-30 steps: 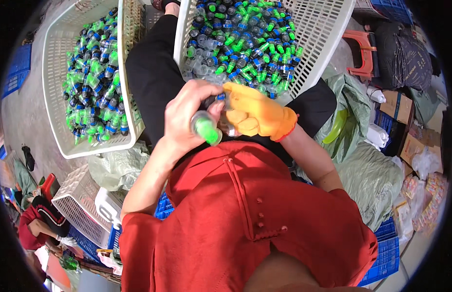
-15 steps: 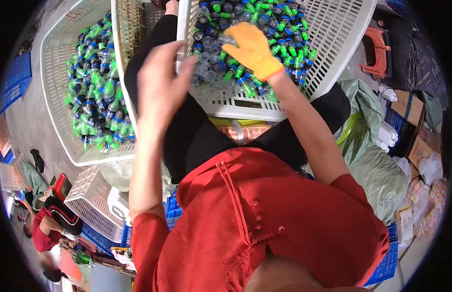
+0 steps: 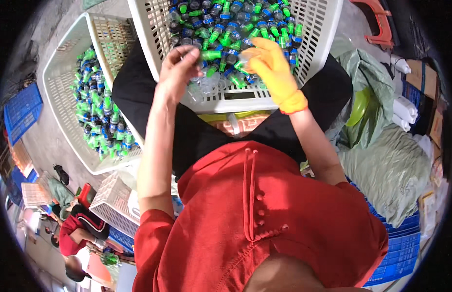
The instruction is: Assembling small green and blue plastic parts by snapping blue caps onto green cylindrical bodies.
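Note:
A white basket (image 3: 216, 106) in front of me holds many small dark bottles with blue bands and green tops, and clear plastic cups (image 3: 205, 87) lie at its near end. My bare left hand (image 3: 176, 73) is over the basket's left side, fingers curled. A green-topped bottle (image 3: 210, 55) juts out at its fingertips and looks held. My right hand (image 3: 274, 68), in a yellow knit glove, pinches a clear plastic cup (image 3: 248, 56) above the bottles. The glove hides part of that cup.
A second white basket (image 3: 55, 114) of similar bottles stands at my left. Green sacking (image 3: 381, 170) and a red plastic stool (image 3: 379, 22) are on the right. A co-worker (image 3: 72, 233) sits at the lower left beside another white basket (image 3: 114, 202).
My left hand has come from the left basket's side to the front basket, with a green-topped bottle at its fingers. My right hand has drawn nearer and now pinches a clear cup.

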The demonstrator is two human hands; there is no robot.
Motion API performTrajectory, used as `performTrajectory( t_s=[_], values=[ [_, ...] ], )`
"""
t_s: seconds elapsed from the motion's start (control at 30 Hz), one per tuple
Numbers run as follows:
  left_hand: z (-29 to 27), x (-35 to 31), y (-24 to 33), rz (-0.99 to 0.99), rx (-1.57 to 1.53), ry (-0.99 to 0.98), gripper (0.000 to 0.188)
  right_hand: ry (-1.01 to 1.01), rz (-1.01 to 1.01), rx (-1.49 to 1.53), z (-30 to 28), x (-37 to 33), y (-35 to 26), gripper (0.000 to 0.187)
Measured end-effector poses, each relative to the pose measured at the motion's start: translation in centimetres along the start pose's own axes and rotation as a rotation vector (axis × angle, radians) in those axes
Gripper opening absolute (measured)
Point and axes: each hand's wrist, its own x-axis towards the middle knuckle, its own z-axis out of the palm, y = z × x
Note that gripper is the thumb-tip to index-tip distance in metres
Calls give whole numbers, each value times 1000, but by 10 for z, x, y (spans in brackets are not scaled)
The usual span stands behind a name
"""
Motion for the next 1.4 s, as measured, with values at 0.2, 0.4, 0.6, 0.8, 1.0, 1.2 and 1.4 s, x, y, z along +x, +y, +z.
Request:
performTrajectory(
  t_s=[0.2,0.4,0.6,0.8,1.0,1.2,1.4],
  values=[
    [43,-72,-29,-128,-262,-83,23,-286,-242,-694,18,-47,-19,53],
    [58,-116,-30,-202,-98,-258,21,-459,-200,-1081,9,-86,-60,60],
    [53,-131,-27,26,169,-400,21,-486,-68,-543,13,-97,-34,59],
    [23,-115,3,12,665,-745,27,-650,-418,-1012,29,-95,-55,39],
    [43,-108,-14,356,1248,-520,28,-516,-462,-979,33,-94,-31,24],
    [67,-84,-30,482,1611,-180,12,-427,592,-64,10,-66,-19,28],
    [13,43,-55,585,1995,95,10,-115,-190,-899,-4,-2,1,53]
  ],
)
